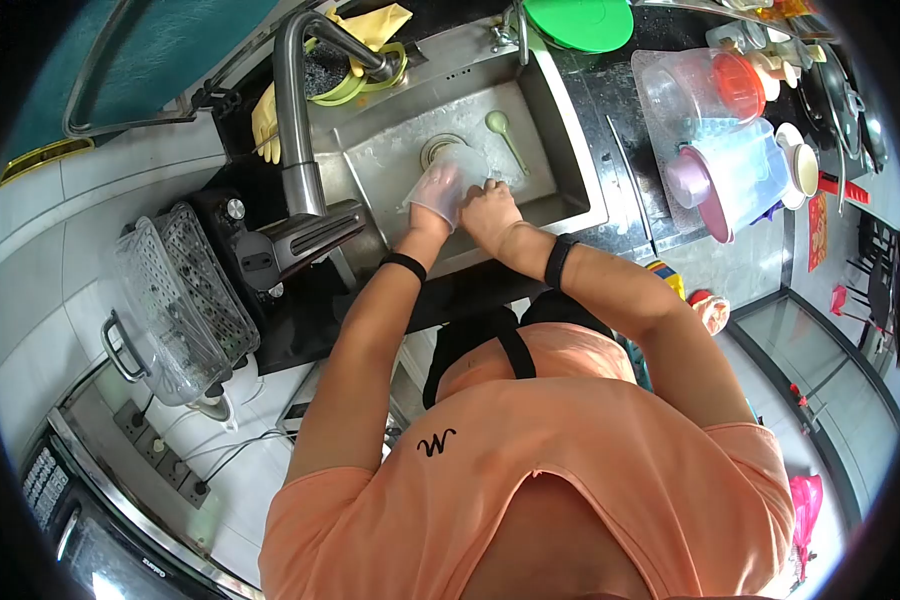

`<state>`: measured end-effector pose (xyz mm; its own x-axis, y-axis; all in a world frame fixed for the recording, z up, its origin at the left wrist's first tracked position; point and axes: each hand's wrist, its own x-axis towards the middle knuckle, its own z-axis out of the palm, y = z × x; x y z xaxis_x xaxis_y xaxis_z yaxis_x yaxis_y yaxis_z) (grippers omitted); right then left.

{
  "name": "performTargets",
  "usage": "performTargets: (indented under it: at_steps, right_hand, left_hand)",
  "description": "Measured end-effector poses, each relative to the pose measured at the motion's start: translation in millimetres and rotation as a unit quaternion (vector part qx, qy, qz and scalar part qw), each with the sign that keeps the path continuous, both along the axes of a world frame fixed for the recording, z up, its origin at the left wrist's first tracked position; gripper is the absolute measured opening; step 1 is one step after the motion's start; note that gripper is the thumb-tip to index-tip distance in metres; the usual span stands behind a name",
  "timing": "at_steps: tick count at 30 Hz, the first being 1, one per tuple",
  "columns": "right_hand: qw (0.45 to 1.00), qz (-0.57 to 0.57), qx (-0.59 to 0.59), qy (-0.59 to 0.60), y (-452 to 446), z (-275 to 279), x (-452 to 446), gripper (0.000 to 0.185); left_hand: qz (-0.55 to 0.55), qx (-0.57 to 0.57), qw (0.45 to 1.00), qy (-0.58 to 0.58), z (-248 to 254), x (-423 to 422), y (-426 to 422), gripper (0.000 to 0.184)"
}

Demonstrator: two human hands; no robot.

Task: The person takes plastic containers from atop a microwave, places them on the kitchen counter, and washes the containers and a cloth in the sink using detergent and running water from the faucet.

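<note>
A frosted, see-through plastic container [460, 163] is tilted over the steel sink [560, 150]. My left hand [431, 218] is closed on it, and some of the fingers show through the plastic. Against the container's right side, my right hand [492, 216] has its fingers curled in. What those fingers hold, if anything, is hidden. On the wet sink floor lies a light green spoon [508, 140], beyond my right hand. The round drain [442, 150] is partly covered by the container.
A curved steel faucet [292, 110] arches over the sink's left side. Yellow gloves [375, 25] and a green basin [400, 65] sit behind it. A green lid [582, 22], stacked plastic containers [745, 165] and a long thin stick [630, 180] occupy the right counter. A dish rack [185, 300] stands left.
</note>
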<state>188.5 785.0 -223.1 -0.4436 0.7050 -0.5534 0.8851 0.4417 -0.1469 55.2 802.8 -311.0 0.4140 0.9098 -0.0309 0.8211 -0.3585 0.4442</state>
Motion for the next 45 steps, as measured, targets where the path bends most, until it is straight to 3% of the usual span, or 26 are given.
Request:
performTargets:
  at_steps: [1, 2, 3, 4, 5, 8, 11, 13, 17, 20, 21, 22, 23, 25, 27, 31, 33, 35, 36, 37, 38, 39, 41, 43, 44, 45]
  right_hand:
    - [1.0, 0.021, 0.007, -0.004, 3.9, 0.6, 1.0, 0.022]
    - [1.0, 0.021, 0.008, -0.004, 3.4, -1.1, 1.1, 0.022]
    - [1.0, 0.01, 0.003, 0.008, 1.2, -5.0, 0.5, 0.023]
    - [1.0, -0.001, -0.002, 0.021, 0.8, -6.9, 0.3, 0.025]
    - [1.0, 0.001, 0.0, 0.021, 0.6, -8.8, 1.4, 0.025]
    - [0.999, -0.021, 0.025, 0.02, -7.0, -14.6, 2.9, 0.021]
    - [1.0, -0.012, -0.007, 0.006, -3.2, -17.0, 9.4, 0.021]
    - [0.997, -0.026, -0.072, 0.007, 7.7, -15.8, 17.0, 0.021]
    - [0.99, -0.039, -0.134, -0.003, 13.9, -31.2, 12.2, 0.022]
    - [0.994, -0.017, -0.105, 0.008, 28.0, -28.0, 16.0, 0.029]
    - [0.994, -0.016, -0.105, 0.007, 32.2, -24.8, 19.4, 0.029]
    - [0.995, -0.009, -0.095, 0.017, 43.8, -2.5, 22.4, 0.026]
    - [0.996, -0.001, -0.085, 0.026, 51.5, 9.9, 23.2, 0.024]
    - [0.996, -0.001, -0.05, 0.075, 48.1, -15.3, 38.2, 0.023]
    - [0.956, 0.021, -0.036, 0.289, 50.4, -37.7, 52.7, 0.02]
    - [0.924, 0.025, 0.031, 0.38, 57.1, -33.7, 61.7, 0.022]
    - [0.901, -0.069, 0.219, 0.368, 55.5, -31.0, 58.3, 0.021]
    - [0.908, -0.124, 0.245, 0.317, 51.1, -48.3, 54.6, 0.028]
    - [0.92, -0.267, 0.046, 0.282, 56.1, -57.3, 56.3, 0.03]
    - [0.876, -0.395, -0.155, 0.228, 60.6, -70.1, 60.5, 0.032]
    - [0.902, -0.294, -0.139, 0.285, 61.0, -76.4, 68.6, 0.042]
    - [0.902, -0.293, -0.14, 0.284, 63.4, -84.6, 68.6, 0.042]
    - [0.972, -0.167, -0.161, 0.038, 77.3, -64.7, 55.9, 0.043]
    - [0.984, -0.094, -0.143, 0.052, 77.5, -89.5, 55.1, 0.041]
    - [0.99, -0.024, -0.126, 0.065, 81.0, -92.8, 53.8, 0.04]
    - [0.99, -0.024, -0.123, 0.065, 85.6, -96.9, 54.6, 0.04]
  left_hand:
    - [0.112, -0.11, 0.987, -0.019, -1.2, 4.3, -0.7, 0.036]
    - [0.112, -0.11, 0.988, -0.019, -34.8, -1.4, -5.3, 0.036]
    - [0.119, -0.241, 0.937, -0.223, -93.6, -12.4, -13.9, 0.039]
    - [0.119, -0.356, 0.83, -0.414, -93.8, -12.2, -11.0, 0.042]
    - [0.126, -0.415, 0.762, -0.481, -93.0, -11.1, -16.6, 0.042]
    - [0.047, -0.368, 0.902, -0.222, -58.8, -13.8, -29.7, 0.041]
    - [-0.067, -0.295, 0.953, 0.018, -34.8, -18.4, -26.5, 0.041]
    - [-0.105, -0.254, 0.956, 0.104, -18.1, -20.5, -19.6, 0.042]
    - [-0.108, -0.186, 0.97, 0.109, 9.1, -17.1, -2.4, 0.038]
    - [-0.391, -0.011, 0.821, 0.415, 2.3, -13.2, 19.8, 0.042]
    - [-0.39, -0.012, 0.822, 0.415, 1.1, -12.4, 17.1, 0.042]
    - [-0.237, -0.148, 0.923, 0.264, -0.2, -12.5, 11.1, 0.04]
    - [-0.067, -0.273, 0.955, 0.093, 13.5, -10.4, 7.3, 0.038]
    - [-0.091, -0.256, 0.959, 0.08, 7.0, -10.8, -4.0, 0.036]
    - [-0.061, -0.333, 0.931, -0.134, -57.1, -19.5, -19.1, 0.034]
    - [-0.002, -0.48, 0.835, -0.268, 5.0, -3.3, -15.1, 0.036]
    - [-0.065, -0.454, 0.807, -0.371, -3.3, 8.3, -16.6, 0.041]
    - [-0.066, -0.463, 0.803, -0.369, -0.9, 15.1, -18.0, 0.044]
    - [-0.096, -0.428, 0.835, -0.331, -5.2, 19.2, -19.9, 0.045]
    - [-0.126, -0.391, 0.864, -0.292, -8.9, 21.3, -20.8, 0.045]
    - [-0.124, -0.393, 0.863, -0.293, -9.7, 20.7, -22.6, 0.045]
    - [-0.177, -0.384, 0.876, -0.232, -10.3, 18.3, -21.9, 0.045]
    - [-0.226, -0.371, 0.884, -0.17, -17.0, 10.9, -21.9, 0.046]
    - [-0.219, -0.37, 0.903, 0.025, -22.1, -0.2, -18.2, 0.047]
    - [-0.219, -0.366, 0.904, 0.025, -20.8, -3.0, -12.8, 0.047]
    - [-0.237, -0.263, 0.935, -0.015, -20.5, -4.9, -8.0, 0.045]
